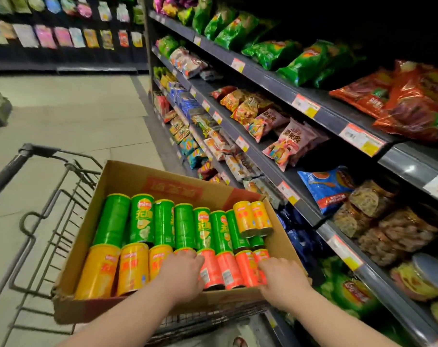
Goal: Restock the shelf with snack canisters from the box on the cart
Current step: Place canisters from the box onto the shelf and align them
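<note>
An open cardboard box [127, 176] sits on a wire cart [37, 221] and holds canisters lying on their sides. Green canisters [162, 221] fill the far row. Yellow canisters [132, 266] and orange canisters [229, 269] fill the near row, and two short yellow cans [253, 216] lie on top at the far right. My left hand [180, 274] curls over the leftmost orange canister. My right hand [283, 274] grips the rightmost orange canister at the box's near right corner. The shelf unit [310, 214] stands just to the right.
The shelves carry green, red and pink snack bags [288, 141] with price tags along the rails. Round tubs with grey lids [423, 274] lie on a lower shelf at right. Tiled floor [75, 113] opens to the left, with another display wall at the back.
</note>
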`<act>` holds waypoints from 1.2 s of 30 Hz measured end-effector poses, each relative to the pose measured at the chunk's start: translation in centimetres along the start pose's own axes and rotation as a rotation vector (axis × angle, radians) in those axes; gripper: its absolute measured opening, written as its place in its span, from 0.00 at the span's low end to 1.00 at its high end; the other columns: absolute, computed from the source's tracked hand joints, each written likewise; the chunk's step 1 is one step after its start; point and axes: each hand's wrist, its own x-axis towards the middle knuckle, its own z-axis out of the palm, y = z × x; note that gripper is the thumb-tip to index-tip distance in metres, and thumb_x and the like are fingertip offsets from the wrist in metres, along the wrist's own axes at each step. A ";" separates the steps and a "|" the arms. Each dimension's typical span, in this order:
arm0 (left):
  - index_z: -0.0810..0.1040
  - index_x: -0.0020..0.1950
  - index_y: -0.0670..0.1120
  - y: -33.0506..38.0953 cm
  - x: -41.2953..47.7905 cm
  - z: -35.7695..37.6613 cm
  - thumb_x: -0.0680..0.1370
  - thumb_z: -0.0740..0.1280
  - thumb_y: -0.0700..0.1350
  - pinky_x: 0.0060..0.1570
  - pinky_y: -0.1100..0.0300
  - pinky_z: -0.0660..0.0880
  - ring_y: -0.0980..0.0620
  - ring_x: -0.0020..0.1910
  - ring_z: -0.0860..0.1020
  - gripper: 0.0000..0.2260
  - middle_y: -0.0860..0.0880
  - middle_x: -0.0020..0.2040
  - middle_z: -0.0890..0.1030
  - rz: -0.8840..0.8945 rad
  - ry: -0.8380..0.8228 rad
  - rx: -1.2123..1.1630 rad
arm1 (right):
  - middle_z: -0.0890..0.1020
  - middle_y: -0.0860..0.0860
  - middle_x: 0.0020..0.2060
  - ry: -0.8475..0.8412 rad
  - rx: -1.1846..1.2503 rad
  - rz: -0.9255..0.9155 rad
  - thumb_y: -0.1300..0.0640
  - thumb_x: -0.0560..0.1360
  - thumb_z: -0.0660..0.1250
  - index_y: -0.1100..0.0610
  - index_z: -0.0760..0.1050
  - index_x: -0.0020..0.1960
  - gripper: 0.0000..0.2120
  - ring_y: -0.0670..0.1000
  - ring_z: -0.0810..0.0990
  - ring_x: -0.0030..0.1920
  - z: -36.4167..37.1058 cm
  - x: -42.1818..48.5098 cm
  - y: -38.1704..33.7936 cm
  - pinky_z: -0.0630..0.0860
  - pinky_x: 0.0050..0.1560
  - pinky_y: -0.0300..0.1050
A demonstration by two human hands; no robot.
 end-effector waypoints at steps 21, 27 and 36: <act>0.68 0.66 0.47 4.3 16.1 -1.7 0.76 0.62 0.56 0.61 0.51 0.68 0.43 0.64 0.70 0.22 0.45 0.63 0.71 -0.090 -0.200 -0.096 | 0.72 0.53 0.63 -0.205 0.127 -0.002 0.50 0.76 0.61 0.53 0.66 0.65 0.19 0.57 0.72 0.63 1.3 17.6 12.0 0.70 0.57 0.51; 0.61 0.73 0.47 6.1 21.1 -1.1 0.76 0.63 0.54 0.63 0.50 0.68 0.43 0.66 0.69 0.28 0.44 0.68 0.68 -0.138 -0.241 -0.173 | 0.72 0.54 0.62 -0.258 0.368 0.034 0.53 0.76 0.61 0.55 0.66 0.64 0.18 0.58 0.73 0.61 3.0 22.4 13.7 0.73 0.56 0.51; 0.52 0.77 0.45 7.4 26.3 1.5 0.73 0.69 0.56 0.66 0.50 0.67 0.42 0.68 0.69 0.39 0.42 0.72 0.64 -0.429 -0.294 -0.713 | 0.71 0.55 0.64 -0.283 0.623 0.217 0.47 0.71 0.65 0.54 0.58 0.71 0.32 0.60 0.74 0.61 5.9 26.2 12.9 0.73 0.58 0.55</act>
